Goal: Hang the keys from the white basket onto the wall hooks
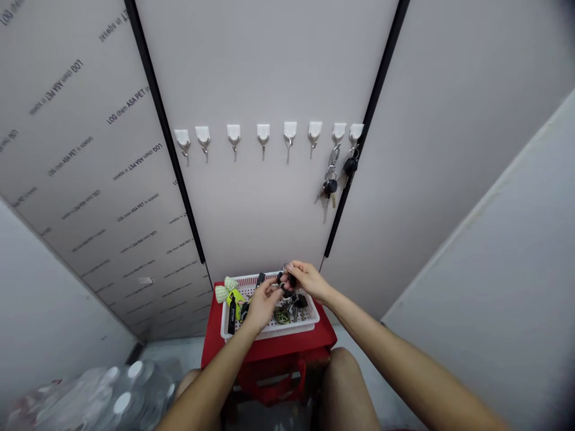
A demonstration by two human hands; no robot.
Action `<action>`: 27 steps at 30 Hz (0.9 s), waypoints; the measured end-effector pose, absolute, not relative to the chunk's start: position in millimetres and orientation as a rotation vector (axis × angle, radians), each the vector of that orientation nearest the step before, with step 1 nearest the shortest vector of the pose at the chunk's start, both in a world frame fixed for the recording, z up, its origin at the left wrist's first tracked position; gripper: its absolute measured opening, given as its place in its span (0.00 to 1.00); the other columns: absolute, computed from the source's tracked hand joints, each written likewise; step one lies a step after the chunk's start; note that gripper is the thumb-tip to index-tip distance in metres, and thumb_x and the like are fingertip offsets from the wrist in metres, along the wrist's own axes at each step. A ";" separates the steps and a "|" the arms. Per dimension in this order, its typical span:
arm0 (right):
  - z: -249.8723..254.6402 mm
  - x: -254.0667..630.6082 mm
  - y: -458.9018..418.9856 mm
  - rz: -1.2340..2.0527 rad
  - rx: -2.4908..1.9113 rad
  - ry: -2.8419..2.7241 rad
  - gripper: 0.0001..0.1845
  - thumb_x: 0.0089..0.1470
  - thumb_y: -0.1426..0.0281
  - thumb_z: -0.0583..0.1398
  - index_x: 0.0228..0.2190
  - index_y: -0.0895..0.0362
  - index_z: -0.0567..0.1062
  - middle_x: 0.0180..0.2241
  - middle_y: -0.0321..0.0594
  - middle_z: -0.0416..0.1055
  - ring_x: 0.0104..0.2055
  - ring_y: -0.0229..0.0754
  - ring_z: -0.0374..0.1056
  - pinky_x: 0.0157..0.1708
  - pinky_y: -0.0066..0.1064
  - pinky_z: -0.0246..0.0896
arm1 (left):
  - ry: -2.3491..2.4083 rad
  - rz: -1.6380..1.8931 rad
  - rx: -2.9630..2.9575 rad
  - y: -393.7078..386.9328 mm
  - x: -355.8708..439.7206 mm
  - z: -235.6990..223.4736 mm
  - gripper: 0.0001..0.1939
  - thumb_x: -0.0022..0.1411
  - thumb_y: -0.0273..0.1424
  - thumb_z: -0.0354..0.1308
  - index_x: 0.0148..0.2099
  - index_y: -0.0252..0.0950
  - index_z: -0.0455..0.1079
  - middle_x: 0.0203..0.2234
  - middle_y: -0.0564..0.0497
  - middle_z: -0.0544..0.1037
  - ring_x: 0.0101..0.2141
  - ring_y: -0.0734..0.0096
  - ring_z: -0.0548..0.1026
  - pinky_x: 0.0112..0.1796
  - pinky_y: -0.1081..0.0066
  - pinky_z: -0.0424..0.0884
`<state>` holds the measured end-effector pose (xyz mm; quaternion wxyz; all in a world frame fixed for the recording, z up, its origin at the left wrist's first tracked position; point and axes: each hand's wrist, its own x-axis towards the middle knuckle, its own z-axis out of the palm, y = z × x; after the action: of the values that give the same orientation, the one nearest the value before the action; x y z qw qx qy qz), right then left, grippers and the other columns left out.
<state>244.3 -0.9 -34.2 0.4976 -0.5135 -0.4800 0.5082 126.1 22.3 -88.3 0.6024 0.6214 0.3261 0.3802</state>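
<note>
Bare forearms (395, 352), left hand (261, 307) and right hand (312, 281), fingers (297, 268) pinching dark keys (291, 279), white basket (291, 328) beneath

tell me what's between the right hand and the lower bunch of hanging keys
In the head view, only a bare stretch of pale wall panel shows between the right hand and the lower bunch of hanging keys.

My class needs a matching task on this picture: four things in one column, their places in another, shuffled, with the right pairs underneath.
Things
1. Basket
2. Hooks
3. Hanging keys
4. Left hand and right hand

Places
A. Hung from the two hooks at the right end
B. Close together, above the basket
C. In a row on the wall
D. On the red stool

Right pairs: 1-D, 2-C, 3-A, 4-B
</note>
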 end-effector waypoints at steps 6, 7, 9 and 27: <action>-18.8 246.0 -8.2 1.278 -1.227 -1.246 0.10 0.41 0.65 0.50 0.18 0.60 0.61 0.15 0.32 0.62 0.17 0.29 0.58 0.19 0.23 0.52 | 0.728 0.918 1.282 27.8 125.2 -63.4 0.07 0.45 0.27 0.49 0.30 0.30 0.63 0.18 0.55 0.69 0.20 0.82 0.65 0.26 0.78 0.62; -18.1 246.6 -8.5 1.248 -1.252 -1.269 0.11 0.41 0.65 0.50 0.18 0.60 0.61 0.15 0.32 0.62 0.17 0.29 0.57 0.20 0.23 0.51 | 0.753 0.946 1.269 29.1 124.3 -58.8 0.07 0.45 0.27 0.49 0.29 0.30 0.63 0.17 0.56 0.68 0.19 0.82 0.64 0.25 0.78 0.61; -18.7 248.4 -7.8 1.177 -1.295 -1.297 0.11 0.41 0.65 0.50 0.17 0.60 0.61 0.15 0.32 0.62 0.17 0.29 0.57 0.20 0.23 0.51 | 0.783 0.983 1.248 31.2 122.8 -50.0 0.06 0.44 0.27 0.49 0.28 0.31 0.63 0.16 0.56 0.67 0.19 0.83 0.64 0.25 0.79 0.61; 42.3 276.4 1.6 0.787 -1.305 -1.345 0.10 0.35 0.68 0.54 0.24 0.62 0.66 0.14 0.30 0.59 0.16 0.28 0.54 0.19 0.24 0.50 | 0.657 1.083 1.305 46.9 148.4 34.8 0.05 0.43 0.24 0.50 0.26 0.30 0.64 0.14 0.55 0.69 0.18 0.82 0.66 0.24 0.78 0.60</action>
<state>276.4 1.6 42.3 0.5268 -0.5457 -0.5625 0.3291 148.4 46.9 34.8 0.6142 0.5663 0.2853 0.4699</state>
